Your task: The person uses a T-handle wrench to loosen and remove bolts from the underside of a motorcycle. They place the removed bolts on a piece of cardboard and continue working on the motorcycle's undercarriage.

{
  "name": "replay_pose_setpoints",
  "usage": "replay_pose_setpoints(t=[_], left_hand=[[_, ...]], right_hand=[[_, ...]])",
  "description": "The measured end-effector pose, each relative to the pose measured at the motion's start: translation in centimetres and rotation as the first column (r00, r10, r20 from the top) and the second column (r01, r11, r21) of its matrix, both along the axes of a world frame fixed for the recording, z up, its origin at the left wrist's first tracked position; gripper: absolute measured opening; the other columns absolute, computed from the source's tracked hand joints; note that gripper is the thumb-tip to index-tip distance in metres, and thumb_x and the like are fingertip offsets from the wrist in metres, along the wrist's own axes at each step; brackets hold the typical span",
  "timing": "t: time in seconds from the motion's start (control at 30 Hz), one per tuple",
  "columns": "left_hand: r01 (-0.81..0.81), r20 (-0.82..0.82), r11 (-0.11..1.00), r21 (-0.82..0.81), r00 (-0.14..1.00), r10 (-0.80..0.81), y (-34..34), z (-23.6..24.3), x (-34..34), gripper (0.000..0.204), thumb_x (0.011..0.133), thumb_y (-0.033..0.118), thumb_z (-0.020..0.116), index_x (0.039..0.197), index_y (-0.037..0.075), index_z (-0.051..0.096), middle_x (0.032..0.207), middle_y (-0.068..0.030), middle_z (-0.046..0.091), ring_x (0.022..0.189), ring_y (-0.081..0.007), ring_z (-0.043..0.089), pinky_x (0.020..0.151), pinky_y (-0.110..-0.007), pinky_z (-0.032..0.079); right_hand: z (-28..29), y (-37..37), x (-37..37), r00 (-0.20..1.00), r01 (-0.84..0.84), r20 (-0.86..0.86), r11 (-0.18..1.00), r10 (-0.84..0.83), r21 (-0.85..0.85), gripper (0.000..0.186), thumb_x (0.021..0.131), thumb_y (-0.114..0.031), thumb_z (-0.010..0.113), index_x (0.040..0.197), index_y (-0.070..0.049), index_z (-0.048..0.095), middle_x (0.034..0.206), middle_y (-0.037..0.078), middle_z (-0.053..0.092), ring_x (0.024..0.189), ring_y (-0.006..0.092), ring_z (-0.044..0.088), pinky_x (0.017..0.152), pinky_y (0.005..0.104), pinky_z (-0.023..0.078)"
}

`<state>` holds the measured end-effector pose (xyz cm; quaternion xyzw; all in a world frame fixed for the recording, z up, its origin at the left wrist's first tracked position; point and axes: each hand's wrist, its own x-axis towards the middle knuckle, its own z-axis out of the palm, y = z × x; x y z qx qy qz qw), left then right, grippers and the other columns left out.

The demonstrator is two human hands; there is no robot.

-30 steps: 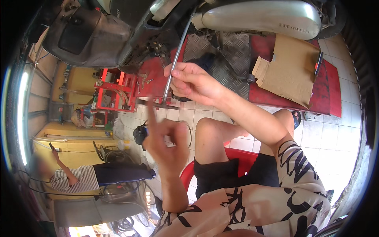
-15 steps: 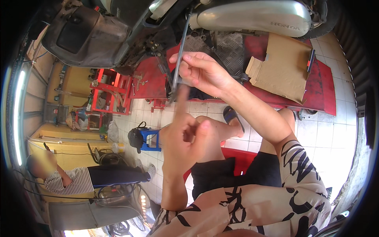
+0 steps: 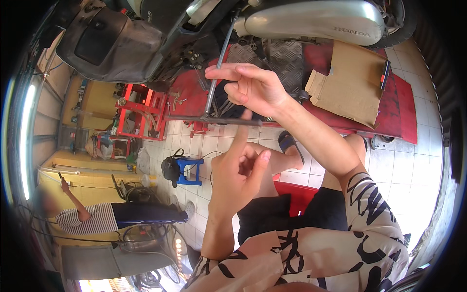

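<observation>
T-wrench (image 3: 214,92) shaft sits pinched in your right hand (image 3: 253,87), grip clenched on it, under scooter (image 3: 146,39). Left hand (image 3: 238,175) w/ index up touches crossbar, grip loose, holding nothing. Cardboard (image 3: 350,92) lies nearby.

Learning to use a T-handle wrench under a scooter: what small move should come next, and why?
Probably push the crossbar round with the left hand: its forefinger already touches the bar, while the right hand steadies the shaft running up into the scooter's underside.
</observation>
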<state>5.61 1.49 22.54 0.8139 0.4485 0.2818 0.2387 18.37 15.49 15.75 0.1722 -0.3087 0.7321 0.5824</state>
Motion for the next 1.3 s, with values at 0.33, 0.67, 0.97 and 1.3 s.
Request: replay_pose_setpoints(t=[0.33, 0.67, 0.97, 1.3], left_hand=[[-0.364, 0.009, 0.930, 0.045, 0.931, 0.364, 1.2, -0.4, -2.4, 0.064, 0.089, 0.008, 0.062, 0.144, -0.004, 0.032, 0.053, 0.0017, 0.042, 0.049, -0.0020, 0.036, 0.046, -0.021, 0.027], [-0.287, 0.196, 0.945, 0.159, 0.947, 0.254, 1.6, 1.3, -1.4, 0.068, 0.091, 0.005, 0.056, 0.149, 0.000, 0.021, 0.055, 0.0030, 0.045, 0.050, -0.0008, 0.036, 0.046, -0.020, 0.027], [0.028, 0.000, 0.999, -0.047, 1.000, -0.028, 0.4, 0.3, -0.7, 0.059, 0.089, 0.008, 0.062, 0.142, -0.004, 0.038, 0.055, 0.0007, 0.049, 0.049, -0.0014, 0.040, 0.044, -0.021, 0.027], [-0.376, -0.213, 0.921, -0.100, 0.913, 0.349, 0.4, 0.8, -2.7, 0.062, 0.092, 0.002, 0.053, 0.148, 0.001, 0.028, 0.057, 0.0032, 0.048, 0.054, -0.0011, 0.040, 0.050, -0.018, 0.032]], right_hand=[[0.1, 0.1, 0.3, 0.999, 0.018, 0.035, 0.999, -0.019, 0.034, 0.054, 0.093, -0.028, 0.048, 0.132, 0.010, 0.046, 0.139, 0.022, 0.049, 0.058, 0.0113, 0.041, 0.055, 0.0248, 0.034], [0.0, 0.2, 0.6, 0.998, 0.026, 0.057, 0.999, -0.029, 0.041, 0.057, 0.092, -0.029, 0.049, 0.133, 0.011, 0.044, 0.140, 0.023, 0.047, 0.058, 0.0119, 0.043, 0.056, 0.0246, 0.036], [0.3, 0.3, 1.0, 0.998, 0.047, 0.026, 0.998, -0.049, 0.048, 0.060, 0.091, -0.030, 0.049, 0.134, 0.011, 0.043, 0.141, 0.024, 0.045, 0.058, 0.0119, 0.044, 0.055, 0.0256, 0.036], [1.1, -0.2, 1.0, 0.999, 0.038, 0.023, 0.999, -0.038, 0.027, 0.059, 0.090, -0.029, 0.049, 0.133, 0.012, 0.044, 0.142, 0.025, 0.044, 0.059, 0.0122, 0.042, 0.056, 0.0256, 0.037]])
